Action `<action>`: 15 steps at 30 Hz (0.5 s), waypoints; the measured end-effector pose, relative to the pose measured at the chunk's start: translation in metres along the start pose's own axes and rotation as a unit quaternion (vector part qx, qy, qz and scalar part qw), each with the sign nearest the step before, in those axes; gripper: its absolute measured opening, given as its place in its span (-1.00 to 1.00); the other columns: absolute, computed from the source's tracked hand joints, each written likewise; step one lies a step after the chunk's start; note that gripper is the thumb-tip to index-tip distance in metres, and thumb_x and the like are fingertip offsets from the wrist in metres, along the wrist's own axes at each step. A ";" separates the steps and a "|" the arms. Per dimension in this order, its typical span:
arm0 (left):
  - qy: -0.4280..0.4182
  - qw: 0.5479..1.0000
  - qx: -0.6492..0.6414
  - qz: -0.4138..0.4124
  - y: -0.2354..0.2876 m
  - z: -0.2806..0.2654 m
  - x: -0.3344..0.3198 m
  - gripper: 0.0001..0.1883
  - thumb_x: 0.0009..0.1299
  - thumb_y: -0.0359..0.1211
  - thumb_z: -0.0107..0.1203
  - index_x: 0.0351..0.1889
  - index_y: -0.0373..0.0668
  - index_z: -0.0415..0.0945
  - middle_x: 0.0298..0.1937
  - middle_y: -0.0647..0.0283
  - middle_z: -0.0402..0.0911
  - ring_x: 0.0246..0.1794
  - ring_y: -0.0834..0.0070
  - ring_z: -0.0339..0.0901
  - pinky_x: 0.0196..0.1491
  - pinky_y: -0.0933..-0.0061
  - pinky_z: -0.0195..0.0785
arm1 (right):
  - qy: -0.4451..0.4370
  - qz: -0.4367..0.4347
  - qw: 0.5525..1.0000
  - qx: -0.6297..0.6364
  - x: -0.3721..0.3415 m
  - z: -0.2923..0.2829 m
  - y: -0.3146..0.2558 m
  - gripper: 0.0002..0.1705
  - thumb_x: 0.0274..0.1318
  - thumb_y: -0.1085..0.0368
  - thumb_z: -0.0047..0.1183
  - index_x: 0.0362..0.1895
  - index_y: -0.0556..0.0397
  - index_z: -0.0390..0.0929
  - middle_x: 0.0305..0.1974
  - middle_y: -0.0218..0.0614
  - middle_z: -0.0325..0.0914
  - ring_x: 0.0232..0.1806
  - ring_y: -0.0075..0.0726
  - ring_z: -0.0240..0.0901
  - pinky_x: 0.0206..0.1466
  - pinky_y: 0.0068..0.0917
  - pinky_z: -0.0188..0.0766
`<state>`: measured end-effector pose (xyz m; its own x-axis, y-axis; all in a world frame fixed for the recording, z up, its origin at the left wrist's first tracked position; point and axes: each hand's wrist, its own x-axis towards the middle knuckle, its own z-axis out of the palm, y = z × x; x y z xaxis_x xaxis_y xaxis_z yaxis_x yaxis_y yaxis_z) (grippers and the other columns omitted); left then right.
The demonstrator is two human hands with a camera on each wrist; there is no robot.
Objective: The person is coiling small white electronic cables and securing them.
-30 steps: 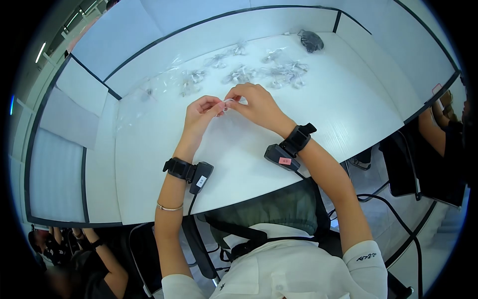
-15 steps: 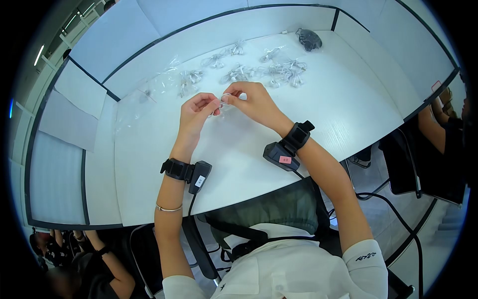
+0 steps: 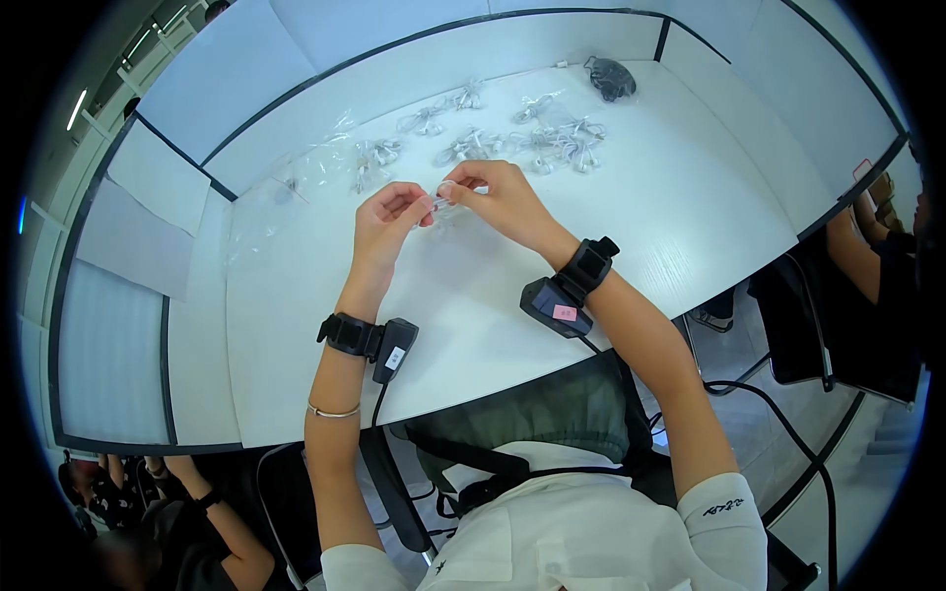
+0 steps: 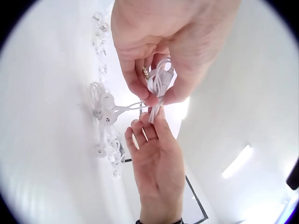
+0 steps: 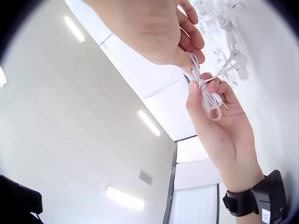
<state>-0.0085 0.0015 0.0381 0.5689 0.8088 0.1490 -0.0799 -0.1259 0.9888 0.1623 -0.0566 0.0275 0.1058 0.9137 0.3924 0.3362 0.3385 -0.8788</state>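
Note:
A white wired earphone set [image 4: 161,84], its cable wound into a bundle, is held in the air between the two hands. My left hand [image 3: 384,227] pinches the middle of the bundle between thumb and fingertips, where strands wrap across it. The loop at the bundle's other end is pinched by my right hand [image 3: 507,205]. A gold plug [image 5: 225,107] sticks out by the left fingers in the right wrist view. From the wrapped part, thin wires run sideways to the dangling white earbuds [image 4: 108,103].
Several bundled white earphones [image 3: 567,148] lie across the back of the white desk. Clear plastic bags [image 3: 325,163] are at the back left, and a dark bagged item [image 3: 611,79] is at the back right. Low partitions [image 3: 473,49] enclose the desk. Other people sit at both sides.
Both hands have shifted slightly left and away from the body with the earphones. A small gap now shows between their fingertips. Over the last half second they hardly move.

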 end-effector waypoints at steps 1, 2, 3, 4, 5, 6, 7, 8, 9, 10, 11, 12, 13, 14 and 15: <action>-0.006 1.000 -0.006 0.001 0.000 0.000 0.000 -0.89 0.26 -0.43 0.11 -0.28 -0.22 0.47 -0.39 0.37 0.50 -0.40 0.65 0.40 -0.27 0.67 0.22 | -0.002 0.007 1.000 0.000 0.000 -0.001 -0.002 -0.72 0.06 0.18 0.07 -0.38 0.18 0.57 -0.47 -0.33 0.55 -0.35 -0.49 0.44 -0.21 -0.53 0.33; -0.013 1.000 -0.011 0.002 -0.001 -0.001 0.000 -0.88 0.26 -0.43 0.11 -0.27 -0.22 0.47 -0.38 0.37 0.50 -0.39 0.65 0.40 -0.27 0.67 0.22 | -0.004 0.013 1.000 0.000 -0.001 -0.001 -0.003 -0.72 0.06 0.17 0.07 -0.39 0.18 0.58 -0.47 -0.33 0.54 -0.34 -0.49 0.44 -0.20 -0.53 0.32; -0.019 1.000 -0.017 0.003 -0.003 -0.002 0.000 -0.88 0.27 -0.43 0.11 -0.26 -0.22 0.47 -0.37 0.36 0.50 -0.38 0.65 0.39 -0.26 0.66 0.22 | -0.007 -0.006 1.000 -0.003 -0.001 -0.002 -0.002 -0.71 0.05 0.16 0.07 -0.36 0.18 0.57 -0.46 -0.30 0.54 -0.35 -0.46 0.44 -0.21 -0.51 0.33; -0.029 0.999 -0.026 0.000 -0.006 -0.004 -0.001 -0.87 0.27 -0.42 0.10 -0.24 -0.22 0.46 -0.35 0.36 0.50 -0.36 0.65 0.40 -0.24 0.66 0.22 | -0.011 -0.026 1.000 -0.005 -0.002 -0.003 -0.001 -0.70 0.04 0.16 0.07 -0.33 0.17 0.56 -0.44 -0.27 0.54 -0.36 -0.42 0.43 -0.23 -0.48 0.34; -0.038 0.999 -0.035 -0.004 -0.009 -0.007 -0.001 -0.86 0.28 -0.40 0.10 -0.23 -0.21 0.46 -0.33 0.36 0.50 -0.34 0.65 0.40 -0.22 0.66 0.23 | -0.015 -0.045 0.999 -0.008 -0.002 -0.003 0.000 -0.69 0.03 0.15 0.08 -0.30 0.17 0.56 -0.42 -0.24 0.55 -0.37 -0.38 0.43 -0.24 -0.46 0.35; -0.048 0.998 -0.044 -0.008 -0.011 -0.009 0.000 -0.85 0.29 -0.39 0.10 -0.22 -0.21 0.45 -0.31 0.35 0.51 -0.32 0.65 0.40 -0.19 0.65 0.23 | -0.012 -0.044 0.999 0.005 -0.003 -0.003 0.000 -0.67 0.04 0.14 0.07 -0.25 0.16 0.54 -0.38 -0.24 0.54 -0.35 -0.39 0.43 -0.23 -0.46 0.35; -0.035 0.997 -0.067 -0.015 -0.010 -0.008 0.000 -0.83 0.30 -0.38 0.08 -0.19 -0.21 0.44 -0.29 0.35 0.50 -0.30 0.63 0.41 -0.16 0.63 0.25 | -0.010 -0.043 0.999 0.018 -0.004 0.000 -0.001 -0.66 0.05 0.13 0.07 -0.20 0.15 0.52 -0.35 -0.24 0.53 -0.33 -0.39 0.42 -0.21 -0.46 0.35; -0.021 0.996 -0.089 -0.022 -0.009 -0.007 0.000 -0.81 0.31 -0.36 0.07 -0.16 -0.21 0.42 -0.27 0.35 0.50 -0.28 0.62 0.42 -0.13 0.62 0.26 | -0.008 -0.041 0.999 0.031 -0.005 0.002 -0.002 -0.64 0.06 0.13 0.06 -0.16 0.14 0.50 -0.31 -0.25 0.53 -0.31 -0.40 0.42 -0.20 -0.47 0.34; -0.005 0.993 -0.112 -0.029 -0.009 -0.007 0.000 -0.79 0.33 -0.35 0.06 -0.13 -0.21 0.41 -0.25 0.34 0.50 -0.26 0.61 0.44 -0.10 0.60 0.27 | -0.014 -0.028 0.998 0.058 -0.006 0.003 -0.002 -0.63 0.07 0.13 0.06 -0.13 0.13 0.49 -0.28 -0.24 0.53 -0.31 -0.40 0.41 -0.19 -0.46 0.34; -0.007 0.991 -0.131 -0.033 -0.009 -0.008 0.000 -0.76 0.32 -0.35 0.04 -0.09 -0.22 0.39 -0.22 0.33 0.50 -0.23 0.60 0.44 -0.06 0.58 0.27 | -0.020 -0.013 0.996 0.086 -0.007 0.005 -0.003 -0.61 0.07 0.12 0.05 -0.10 0.12 0.47 -0.26 -0.24 0.52 -0.30 -0.40 0.41 -0.18 -0.46 0.34; -0.010 0.988 -0.150 -0.038 -0.009 -0.009 0.000 -0.73 0.32 -0.36 0.03 -0.05 -0.23 0.37 -0.19 0.31 0.49 -0.21 0.58 0.45 -0.02 0.56 0.27 | -0.025 0.001 0.993 0.113 -0.007 0.005 -0.003 -0.60 0.08 0.12 0.04 -0.07 0.11 0.46 -0.24 -0.24 0.52 -0.29 -0.40 0.40 -0.18 -0.46 0.34; -0.013 0.985 -0.170 -0.041 -0.009 -0.010 0.001 -0.70 0.32 -0.37 0.02 -0.01 -0.23 0.35 -0.16 0.29 0.49 -0.18 0.57 0.46 0.01 0.54 0.27 | -0.033 -0.001 0.995 0.096 -0.008 0.006 -0.002 -0.61 0.07 0.12 0.05 -0.09 0.12 0.47 -0.25 -0.24 0.52 -0.29 -0.39 0.40 -0.17 -0.46 0.34; -0.024 0.984 -0.174 -0.034 -0.009 -0.010 0.001 -0.67 0.31 -0.38 0.02 0.02 -0.25 0.32 -0.13 0.27 0.48 -0.16 0.56 0.46 0.03 0.53 0.26 | -0.042 -0.003 0.996 0.079 -0.008 0.006 -0.001 -0.62 0.06 0.12 0.05 -0.11 0.12 0.48 -0.26 -0.24 0.52 -0.29 -0.39 0.40 -0.17 -0.45 0.34; -0.035 0.983 -0.178 -0.026 -0.009 -0.011 0.001 -0.63 0.30 -0.39 0.01 0.05 -0.26 0.30 -0.11 0.25 0.47 -0.13 0.55 0.45 0.06 0.52 0.25 | -0.051 -0.005 0.997 0.063 -0.008 0.007 0.000 -0.63 0.06 0.12 0.05 -0.13 0.12 0.49 -0.27 -0.24 0.52 -0.29 -0.39 0.40 -0.17 -0.45 0.33; -0.045 0.982 -0.182 -0.019 -0.009 -0.011 0.000 -0.60 0.29 -0.40 0.01 0.09 -0.27 0.28 -0.08 0.23 0.47 -0.10 0.53 0.45 0.08 0.50 0.24 | -0.056 -0.012 0.997 0.047 -0.007 0.007 0.004 -0.64 0.05 0.12 0.05 -0.15 0.12 0.50 -0.28 -0.24 0.52 -0.29 -0.38 0.40 -0.17 -0.45 0.34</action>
<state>-0.0170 0.0092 0.0290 0.6462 0.7524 0.1276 -0.3358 0.1302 0.9329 0.1560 -0.0603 0.0194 -0.0081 0.9226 0.3857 0.2470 0.3756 -0.8933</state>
